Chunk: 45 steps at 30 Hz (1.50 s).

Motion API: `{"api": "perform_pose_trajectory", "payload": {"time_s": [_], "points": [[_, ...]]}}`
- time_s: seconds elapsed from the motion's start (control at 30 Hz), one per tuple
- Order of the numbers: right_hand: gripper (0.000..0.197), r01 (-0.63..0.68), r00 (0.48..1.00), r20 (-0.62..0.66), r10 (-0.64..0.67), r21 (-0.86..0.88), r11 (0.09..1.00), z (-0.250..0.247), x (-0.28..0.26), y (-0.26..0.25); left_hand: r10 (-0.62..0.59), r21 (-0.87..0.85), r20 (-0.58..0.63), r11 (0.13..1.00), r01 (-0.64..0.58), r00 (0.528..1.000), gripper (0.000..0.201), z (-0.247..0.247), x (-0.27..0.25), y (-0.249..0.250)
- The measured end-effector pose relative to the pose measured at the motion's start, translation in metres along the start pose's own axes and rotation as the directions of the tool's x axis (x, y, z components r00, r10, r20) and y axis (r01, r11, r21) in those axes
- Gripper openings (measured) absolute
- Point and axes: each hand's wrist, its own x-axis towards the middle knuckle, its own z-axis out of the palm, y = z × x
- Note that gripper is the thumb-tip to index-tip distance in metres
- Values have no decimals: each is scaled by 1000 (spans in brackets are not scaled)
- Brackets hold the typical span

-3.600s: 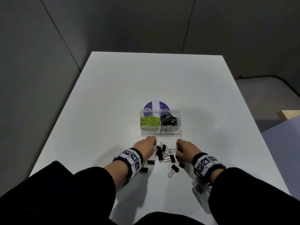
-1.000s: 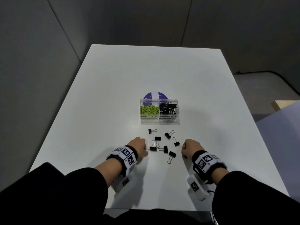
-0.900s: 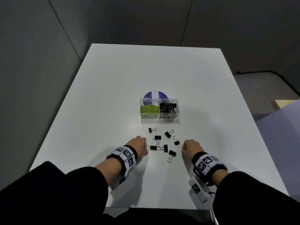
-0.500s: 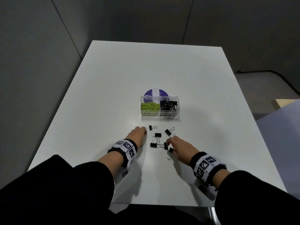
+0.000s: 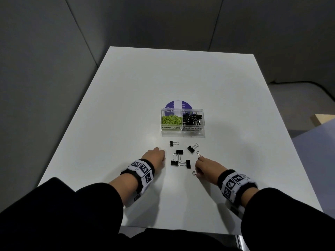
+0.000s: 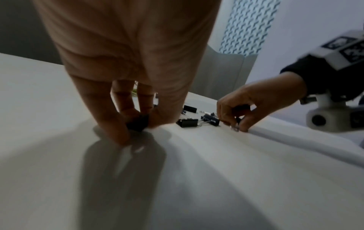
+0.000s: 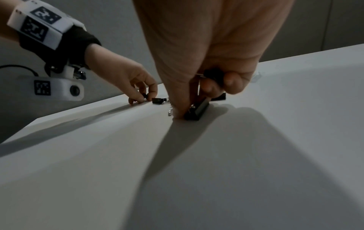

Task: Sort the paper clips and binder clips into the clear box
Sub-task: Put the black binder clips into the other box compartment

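Observation:
The clear box (image 5: 182, 130) stands mid-table, with green paper clips (image 5: 171, 119) in its left half and black binder clips (image 5: 192, 119) in its right half. Several loose binder clips (image 5: 179, 152) lie between the box and my hands. My left hand (image 5: 160, 155) sits left of them; in the left wrist view its fingertips pinch a black binder clip (image 6: 137, 123) against the table. My right hand (image 5: 199, 165) is on the right, pinching a black binder clip (image 7: 198, 110) on the table, with a second clip (image 7: 213, 74) tucked in its curled fingers.
A purple round lid (image 5: 178, 105) lies just behind the box. The white table (image 5: 126, 105) ends close to my body and at the right, past my right wrist. Grey walls surround the far side and left.
My right hand has moved forward and left from a closed fist onto the nearest clip. My left hand has shifted slightly forward. The other loose clips lie as before.

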Motion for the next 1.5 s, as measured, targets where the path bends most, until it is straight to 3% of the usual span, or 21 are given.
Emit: {"api": "perform_pose_trajectory", "payload": {"time_s": [0.13, 0.33, 0.4, 0.5, 0.63, 0.73, 0.9, 1.1, 1.23, 1.33, 1.43, 1.5], "points": [[19, -53, 998, -12, 54, 55, 997, 6, 0, 3, -3, 24, -21, 1000, 4, 1000, 23, -3, 3, -3], [24, -94, 987, -103, 127, 277, 956, 0, 7, 6, -78, -251, -172, 968, 33, 982, 37, -15, 1, 18], [26, -82, 985, -117, 129, 342, 936, -5, 12, 3, -135, -309, -159, 948, 81, 978, 47, -20, 4, 27], [27, -82, 987, -88, 133, 430, 899, -11, 20, -5, -222, -383, -86, 907, 174, 971, 35, -25, 10, 34], [33, -63, 993, -62, 98, 416, 907, -13, 31, -16, -189, -258, 41, 947, 193, 981, 54, -21, 17, 35], [41, -71, 997, -5, 76, 294, 953, -9, 35, -20, -149, -158, 68, 975, 158, 986, 48, -14, 20, 38], [32, -103, 994, 1, 106, 252, 962, -9, 39, -19, -111, -50, 50, 992, 113, 993, 32, -13, 23, 46], [21, -101, 994, 61, 89, 256, 961, -12, 38, -16, -43, -61, 128, 997, 51, 991, 31, -14, 27, 46], [11, -65, 998, 27, 60, 276, 959, -17, 29, -10, -28, -55, 65, 998, 32, 997, 36, -6, 22, 42], [10, -118, 986, -57, 159, 444, 888, -23, 20, 8, -42, -29, 46, 999, 44, 998, 46, -3, 19, 39], [30, -217, 950, -71, 303, 544, 810, -25, 18, 31, 19, 14, 71, 1000, -20, 997, 30, -2, 20, 37], [25, -266, 934, -59, 352, 543, 796, -24, 18, 41, 47, 32, 90, 998, -50, 995, 28, -2, 21, 40]]}}
